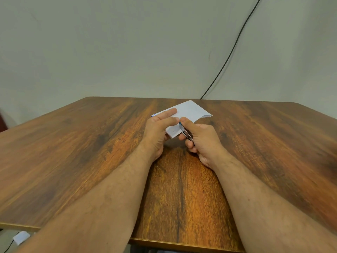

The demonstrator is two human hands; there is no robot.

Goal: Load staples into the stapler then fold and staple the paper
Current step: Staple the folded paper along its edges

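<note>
A folded white paper (191, 111) is held just above the wooden table (91, 152), near its middle. My left hand (158, 132) grips the paper's left side, fingers on top and thumb beneath. My right hand (202, 141) is closed around a small stapler (186, 133) with a blue tip and metal body. The stapler's jaws sit over the paper's near right edge, and my index finger lies along its top. Most of the stapler is hidden inside my fist.
A black cable (235, 44) runs down the pale wall to the table's far edge. On the floor at the lower left lies a small white scrap (21, 237). The tabletop stretches wide on both sides of my arms.
</note>
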